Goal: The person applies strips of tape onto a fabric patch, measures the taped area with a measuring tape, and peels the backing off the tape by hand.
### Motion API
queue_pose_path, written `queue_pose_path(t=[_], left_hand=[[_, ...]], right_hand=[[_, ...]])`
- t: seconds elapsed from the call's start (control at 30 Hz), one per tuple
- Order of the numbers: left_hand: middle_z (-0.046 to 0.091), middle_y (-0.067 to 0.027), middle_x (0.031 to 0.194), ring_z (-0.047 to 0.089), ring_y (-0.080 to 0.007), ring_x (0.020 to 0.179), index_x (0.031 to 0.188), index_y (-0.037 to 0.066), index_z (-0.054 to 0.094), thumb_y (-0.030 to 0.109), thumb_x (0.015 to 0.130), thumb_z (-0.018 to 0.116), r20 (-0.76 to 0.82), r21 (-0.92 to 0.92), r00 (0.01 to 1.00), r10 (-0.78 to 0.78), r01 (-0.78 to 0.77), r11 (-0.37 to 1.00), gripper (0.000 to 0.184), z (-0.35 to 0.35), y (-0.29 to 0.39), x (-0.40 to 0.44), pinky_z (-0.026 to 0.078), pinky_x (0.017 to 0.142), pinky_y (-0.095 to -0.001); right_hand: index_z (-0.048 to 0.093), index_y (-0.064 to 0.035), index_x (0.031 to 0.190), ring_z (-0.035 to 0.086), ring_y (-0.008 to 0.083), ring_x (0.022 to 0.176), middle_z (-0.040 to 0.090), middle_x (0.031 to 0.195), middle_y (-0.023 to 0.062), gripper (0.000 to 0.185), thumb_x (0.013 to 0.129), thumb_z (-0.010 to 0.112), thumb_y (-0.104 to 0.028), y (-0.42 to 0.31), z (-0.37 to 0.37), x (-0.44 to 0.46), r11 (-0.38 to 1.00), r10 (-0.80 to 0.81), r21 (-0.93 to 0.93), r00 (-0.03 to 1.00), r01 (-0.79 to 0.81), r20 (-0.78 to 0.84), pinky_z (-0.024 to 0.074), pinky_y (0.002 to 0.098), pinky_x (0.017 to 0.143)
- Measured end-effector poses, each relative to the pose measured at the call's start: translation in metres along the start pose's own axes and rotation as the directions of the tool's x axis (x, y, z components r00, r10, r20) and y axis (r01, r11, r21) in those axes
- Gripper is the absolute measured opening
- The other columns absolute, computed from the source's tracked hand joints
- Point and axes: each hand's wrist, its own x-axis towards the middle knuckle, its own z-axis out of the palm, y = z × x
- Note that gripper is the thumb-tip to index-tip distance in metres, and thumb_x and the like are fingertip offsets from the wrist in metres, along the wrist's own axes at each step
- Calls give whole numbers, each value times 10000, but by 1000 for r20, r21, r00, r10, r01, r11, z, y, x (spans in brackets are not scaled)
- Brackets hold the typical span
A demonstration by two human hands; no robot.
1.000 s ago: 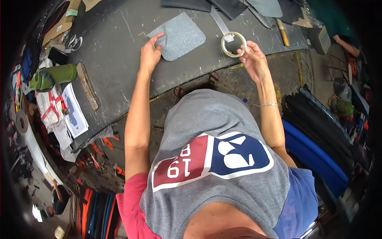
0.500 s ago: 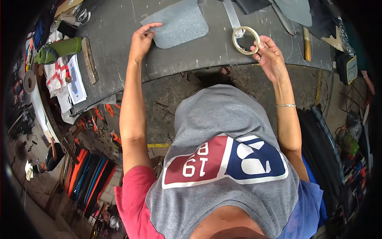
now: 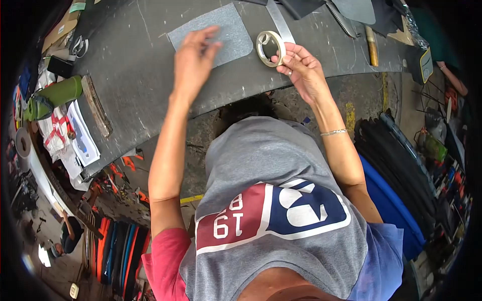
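Observation:
A grey, speckled flat sheet piece (image 3: 236, 37) with a rounded corner lies on the dark worktable. My left hand (image 3: 193, 65) is over its lower left part, fingers apart and slightly blurred; I cannot tell whether the fingertips touch it. In my right hand (image 3: 305, 70) a roll of pale tape (image 3: 281, 46) is pinched between thumb and fingers at its right side. The roll is held tilted just right of the sheet piece. Behind it, a pale grey flat strip (image 3: 280, 21) runs toward the table's far edge.
On the right lie a zipper-like ridged strip (image 3: 341, 19), a wooden handle (image 3: 371, 46) and dark sheet scraps (image 3: 301, 7). A wooden bar (image 3: 96, 106), a green rolled bundle (image 3: 59, 94) and printed paper (image 3: 83, 135) are at left. Another person (image 3: 69, 235) is far lower left.
My left hand has gone from the sheet piece's left edge to over it, its fingers spreading. My right hand has brought the tape roll left, closer to the piece. The camera view has shifted.

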Motion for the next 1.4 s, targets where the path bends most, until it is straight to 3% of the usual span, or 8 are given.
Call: queue_pose_path(t=[0.23, 0.33, 0.43, 0.47, 0.67, 1.07, 1.17, 1.4], left_hand=[[700, -84, 1285, 689, -254, 1063, 1329, 122, 698, 119, 1009, 648, 216, -215, 884, 414, -370, 904, 324, 23, 35, 7, 546, 907, -335], [702, -60, 1262, 683, -209, 980, 1282, 104, 726, 126, 1023, 636, 333, -251, 876, 349, -274, 928, 276, 23, 18, 19, 550, 867, -314], [711, -33, 1191, 647, -140, 889, 1245, 69, 740, 140, 1034, 634, 435, -387, 900, 38, 149, 910, 247, 19, 13, 18, 548, 824, -286], [703, -16, 1101, 602, -89, 843, 1242, 59, 740, 148, 1043, 631, 408, -459, 913, 21, 186, 869, 244, 23, 9, 16, 541, 793, -262], [687, -26, 1036, 611, -99, 866, 1309, 68, 703, 160, 1059, 617, 449, -587, 893, -32, 322, 743, 281, 34, -6, 10, 545, 804, -279], [710, -36, 1109, 627, -106, 903, 1346, 48, 663, 198, 1082, 592, 474, -671, 880, -22, 378, 638, 312, 49, -9, 1, 541, 831, -285], [696, -41, 1129, 619, -106, 892, 1331, 49, 681, 165, 1066, 613, 430, -607, 903, 22, 271, 747, 298, 44, 0, 0, 537, 828, -282], [661, -61, 1223, 613, -108, 872, 1292, 58, 720, 126, 1032, 649, 375, -564, 925, 68, 169, 808, 278, 34, 21, 1, 542, 814, -272]], right_hand=[[627, 45, 1295, 752, 192, 968, 744, 1124, 134, 350, 980, 715, -80, -7, 26, 0, 991, 111, -69, 994, -111, -9, 554, 222, 708], [651, 37, 1294, 737, 164, 980, 743, 1143, 112, 331, 988, 694, -82, -15, 30, 2, 986, 130, -105, 991, -128, 21, 527, 228, 723], [661, 35, 1312, 704, 139, 993, 743, 1158, 90, 348, 986, 661, -85, -18, 27, -1, 985, 55, -168, 987, -29, 150, 538, 267, 802], [683, 30, 1305, 675, 120, 1003, 753, 1141, 73, 352, 978, 634, -89, -15, 28, -3, 964, 42, -267, 991, -7, 126, 535, 286, 863], [723, 19, 1255, 690, 117, 957, 774, 1081, 84, 310, 980, 675, -115, -20, 43, -8, 917, 63, -399, 992, -13, 113, 540, 278, 822], [741, 12, 1207, 672, 102, 859, 765, 1007, 67, 291, 964, 704, -144, -21, 43, -13, 916, 49, -401, 994, -8, 94, 505, 240, 715], [756, -1, 1122, 636, 72, 774, 751, 941, 46, 237, 936, 698, -137, -18, 37, -13, 914, 59, -405, 998, -41, 32, 496, 220, 684], [719, -16, 1012, 611, 90, 744, 718, 884, 54, 114, 948, 685, -103, -18, 33, -17, 928, 51, -370, 998, -37, 29, 479, 242, 679]])
